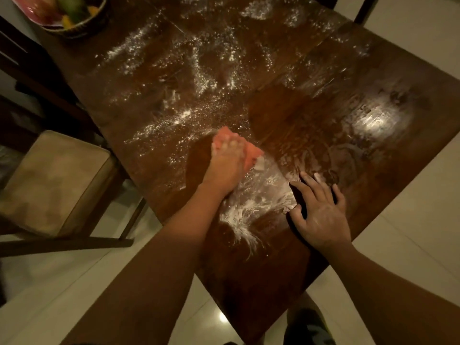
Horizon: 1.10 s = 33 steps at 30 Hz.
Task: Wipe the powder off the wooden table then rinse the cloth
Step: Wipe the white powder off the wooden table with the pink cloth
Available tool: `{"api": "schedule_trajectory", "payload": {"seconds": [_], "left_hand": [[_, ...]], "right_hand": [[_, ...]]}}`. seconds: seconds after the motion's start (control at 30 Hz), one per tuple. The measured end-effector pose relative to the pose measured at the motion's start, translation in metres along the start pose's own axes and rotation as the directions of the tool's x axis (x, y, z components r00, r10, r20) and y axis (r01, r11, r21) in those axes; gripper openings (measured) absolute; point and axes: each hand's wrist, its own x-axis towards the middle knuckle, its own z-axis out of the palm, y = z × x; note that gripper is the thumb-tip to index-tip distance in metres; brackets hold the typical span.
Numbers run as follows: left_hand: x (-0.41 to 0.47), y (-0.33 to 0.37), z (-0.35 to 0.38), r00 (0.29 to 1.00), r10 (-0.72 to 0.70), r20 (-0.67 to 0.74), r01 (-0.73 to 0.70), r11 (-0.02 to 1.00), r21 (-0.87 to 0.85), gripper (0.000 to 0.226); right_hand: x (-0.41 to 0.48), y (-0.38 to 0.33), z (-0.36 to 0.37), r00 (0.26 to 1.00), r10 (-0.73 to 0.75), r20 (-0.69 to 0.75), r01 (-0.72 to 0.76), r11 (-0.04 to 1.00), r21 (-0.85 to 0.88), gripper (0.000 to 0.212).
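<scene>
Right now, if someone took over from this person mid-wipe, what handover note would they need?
Left hand grips the pink cloth, pressed on the wooden table. Right hand rests flat, fingers spread, near the edge.
Done: a few dark wiped patches around the cloth.
Left: thick white powder between the hands, scattered powder across the far half, then rinsing the cloth.

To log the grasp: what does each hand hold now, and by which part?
The left hand presses the orange cloth down over its middle; blur hides whether fingers grip it. The right hand lies flat on the table, holding nothing.
</scene>
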Motion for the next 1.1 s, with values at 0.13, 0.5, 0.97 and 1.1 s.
{"api": "schedule_trajectory", "payload": {"seconds": [0.13, 0.5, 0.97, 1.1], "left_hand": [[-0.058, -0.022, 0.014, 0.937, 0.345, 0.052, -0.339, 0.935, -0.107, 0.054], [-0.005, -0.033, 0.003, 0.958, -0.228, -0.173, 0.204, 0.968, -0.145, 0.055], [0.014, 0.017, 0.012, 0.968, -0.155, -0.2, 0.127, 0.982, -0.143, 0.049], [0.046, 0.053, 0.016, 0.984, -0.037, -0.172, 0.023, 0.996, -0.084, 0.053]], "right_hand": [[0.0, 0.0, 0.0, 1.0, 0.01, 0.0, -0.01, 1.0, 0.024, 0.06], [0.001, 0.001, 0.001, 1.0, 0.013, 0.015, -0.012, 1.0, -0.008, 0.065], [0.001, 0.002, 0.0, 0.999, 0.033, 0.002, -0.033, 0.999, 0.034, 0.062], [0.003, 0.001, 0.001, 0.999, 0.034, -0.005, -0.034, 0.999, 0.03, 0.061]]}}
